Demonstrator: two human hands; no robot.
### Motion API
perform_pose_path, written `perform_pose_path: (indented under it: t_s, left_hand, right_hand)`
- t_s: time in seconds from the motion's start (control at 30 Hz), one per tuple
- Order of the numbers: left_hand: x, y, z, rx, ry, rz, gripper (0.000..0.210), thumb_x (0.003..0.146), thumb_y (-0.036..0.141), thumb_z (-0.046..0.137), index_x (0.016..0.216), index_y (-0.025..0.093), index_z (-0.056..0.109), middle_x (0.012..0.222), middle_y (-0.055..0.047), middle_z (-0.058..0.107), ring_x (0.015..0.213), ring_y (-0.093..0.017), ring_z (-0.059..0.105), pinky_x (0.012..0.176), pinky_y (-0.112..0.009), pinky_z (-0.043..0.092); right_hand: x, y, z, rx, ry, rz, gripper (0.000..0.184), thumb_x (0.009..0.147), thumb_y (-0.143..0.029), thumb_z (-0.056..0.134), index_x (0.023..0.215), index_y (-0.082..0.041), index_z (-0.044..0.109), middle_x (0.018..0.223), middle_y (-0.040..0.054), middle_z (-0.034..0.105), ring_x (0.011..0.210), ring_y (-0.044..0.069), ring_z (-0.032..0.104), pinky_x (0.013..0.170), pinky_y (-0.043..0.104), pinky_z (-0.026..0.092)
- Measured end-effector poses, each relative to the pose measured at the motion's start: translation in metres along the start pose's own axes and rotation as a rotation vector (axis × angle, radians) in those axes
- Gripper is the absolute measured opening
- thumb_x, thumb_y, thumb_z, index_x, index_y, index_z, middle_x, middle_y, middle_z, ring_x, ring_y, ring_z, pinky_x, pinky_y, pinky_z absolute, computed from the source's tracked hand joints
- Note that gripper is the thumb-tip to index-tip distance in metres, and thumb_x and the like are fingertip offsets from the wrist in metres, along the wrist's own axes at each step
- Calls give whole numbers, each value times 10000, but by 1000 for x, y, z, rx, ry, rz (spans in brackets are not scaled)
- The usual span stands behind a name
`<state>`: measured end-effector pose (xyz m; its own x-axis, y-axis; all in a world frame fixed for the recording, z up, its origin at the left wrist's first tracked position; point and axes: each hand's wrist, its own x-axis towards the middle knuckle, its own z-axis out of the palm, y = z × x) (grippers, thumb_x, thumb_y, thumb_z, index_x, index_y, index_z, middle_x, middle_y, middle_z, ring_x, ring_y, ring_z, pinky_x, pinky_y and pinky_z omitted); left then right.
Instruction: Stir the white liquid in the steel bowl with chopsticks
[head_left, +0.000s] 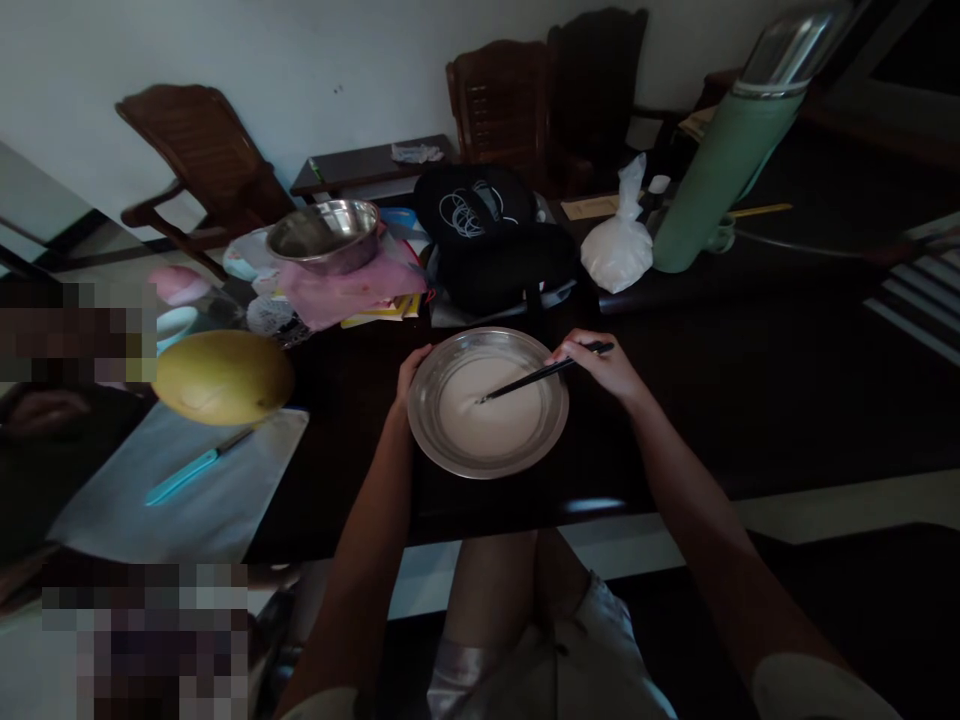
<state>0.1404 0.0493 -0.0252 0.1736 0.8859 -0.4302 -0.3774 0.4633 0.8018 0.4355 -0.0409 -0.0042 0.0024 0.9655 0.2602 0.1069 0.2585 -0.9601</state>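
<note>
A wide steel bowl (424, 440) stands near the front edge of the dark table. Pale, creamy liquid (487, 430) covers its bottom. My left hand (411, 375) grips the bowl's left rim, its fingers partly hidden behind the wall. Over the right rim, my right hand (596, 358) is closed around dark chopsticks (529, 380), which slant down to the left. Their tips dip into the liquid near the middle of the bowl.
Left lie a big yellow-green fruit (225, 378), a turquoise-handled knife (196, 470) and a pale sheet (150, 530); people sit beyond. Behind are a metal basin (326, 240), black case (499, 240), knotted bag of white powder (619, 250) and tall green thermos (727, 180).
</note>
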Motion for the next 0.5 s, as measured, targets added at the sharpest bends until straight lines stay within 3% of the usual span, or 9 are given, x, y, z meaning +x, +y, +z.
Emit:
perform_pose_path:
  t_s: [0.13,0.33,0.5]
  left_hand:
    - [1,0,0,0,-23,-5,139,751,314,647,711,192,700,613,9,694,780,-213,697,755,-301,529]
    - [0,1,0,14,-16,-8,131,734,319,672,683,199,686,573,10,674,759,-220,693,718,-305,530]
    - [2,0,0,-2,-31,1,145,744,322,649,692,195,695,588,7,679,809,-227,699,759,-308,530]
  right_hand:
    - [0,-1,-5,9,152,23,413,818,-577,647,608,-222,664,653,23,733,664,189,707,729,338,544]
    - [0,-2,2,-10,-26,-3,384,800,-577,669,665,-219,703,714,30,747,754,201,722,768,339,538]
    - [0,-1,-4,22,151,10,407,821,-565,651,600,-224,667,642,21,728,640,186,693,703,338,532]
